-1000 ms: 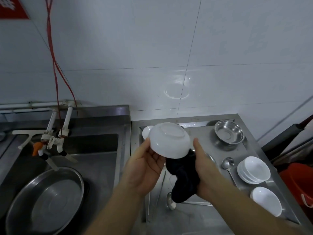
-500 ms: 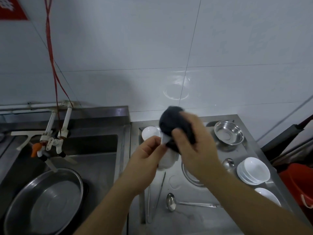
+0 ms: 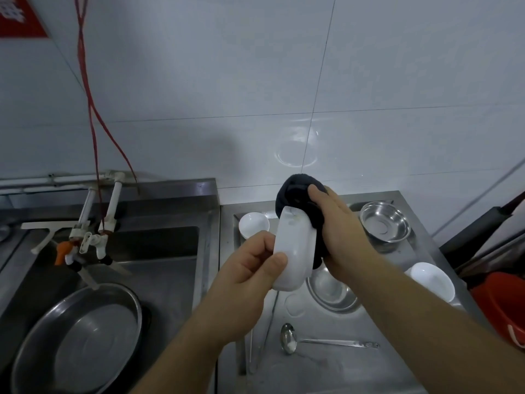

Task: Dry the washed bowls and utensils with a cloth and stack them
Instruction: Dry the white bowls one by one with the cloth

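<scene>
Left hand pinches white bowl on edge, exposing its inside; right hand presses dark cloth in, fingers flat.

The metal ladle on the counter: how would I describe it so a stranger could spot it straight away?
Start at the steel drainboard right of the sink, then look to its near end, below the person's hands. The ladle lies flat there, its round cup toward the sink and its long thin handle pointing right. Unlike the steel bowls and white bowls farther back, it alone has a handle.
</scene>
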{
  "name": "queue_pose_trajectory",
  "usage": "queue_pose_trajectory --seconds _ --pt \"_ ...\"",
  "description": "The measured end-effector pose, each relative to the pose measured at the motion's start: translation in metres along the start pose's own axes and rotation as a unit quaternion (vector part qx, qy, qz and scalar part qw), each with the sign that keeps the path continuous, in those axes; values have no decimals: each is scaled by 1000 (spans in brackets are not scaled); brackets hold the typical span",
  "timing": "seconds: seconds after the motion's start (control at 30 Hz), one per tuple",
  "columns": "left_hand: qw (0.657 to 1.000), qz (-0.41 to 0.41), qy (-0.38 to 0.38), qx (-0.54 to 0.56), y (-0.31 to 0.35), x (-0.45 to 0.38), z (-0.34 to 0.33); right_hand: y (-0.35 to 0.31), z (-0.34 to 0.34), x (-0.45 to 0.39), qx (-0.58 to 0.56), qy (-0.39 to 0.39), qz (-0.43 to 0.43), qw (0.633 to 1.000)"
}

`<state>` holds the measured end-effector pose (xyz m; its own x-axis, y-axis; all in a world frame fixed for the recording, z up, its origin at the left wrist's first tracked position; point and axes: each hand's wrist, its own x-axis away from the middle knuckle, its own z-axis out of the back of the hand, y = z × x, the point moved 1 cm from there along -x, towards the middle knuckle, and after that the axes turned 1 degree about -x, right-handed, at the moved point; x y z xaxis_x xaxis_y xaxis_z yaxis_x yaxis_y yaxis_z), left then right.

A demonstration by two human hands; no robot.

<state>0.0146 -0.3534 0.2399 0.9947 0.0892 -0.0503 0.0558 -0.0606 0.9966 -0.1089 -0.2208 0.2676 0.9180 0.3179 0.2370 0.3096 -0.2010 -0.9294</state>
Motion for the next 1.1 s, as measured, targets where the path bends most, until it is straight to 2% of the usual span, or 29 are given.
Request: queue_pose_trajectory --seconds 0.13,0.27,0.37,0.5,0.6,0.73,0.83,0.97,1.1 --pt "1000 -15 -7 -12 1 1 -4 8 5 7 -108 25 -143 984" --pt "998 -48 -14 -31 9 -4 -11 10 8 12 -129 -38 -201 970" --pt "997 -64 -14 -31 15 -11 -17 17 4 22 -177 -68 -203 961" --pt "997 -57 -26 -51 21 -19 -20 17 4 20 -201 -50 -155 966" --pt "999 -41 -30 -10 20 -23 -15 1 10 11 -144 -30 -134 980" --pt "989 41 -14 140 37 -34 -7 -12 15 3 -79 20 -142 986" --pt "985 69 0 155 43 -40 2 -14 14 0 -34 46 -143 988" --pt "992 24 -10 125 35 -38 0 -8 9 3 -61 11 -164 985" --pt "998 -55 -11 -24 27 -32 -7 -2 1 11 -151 -8 -182 972"
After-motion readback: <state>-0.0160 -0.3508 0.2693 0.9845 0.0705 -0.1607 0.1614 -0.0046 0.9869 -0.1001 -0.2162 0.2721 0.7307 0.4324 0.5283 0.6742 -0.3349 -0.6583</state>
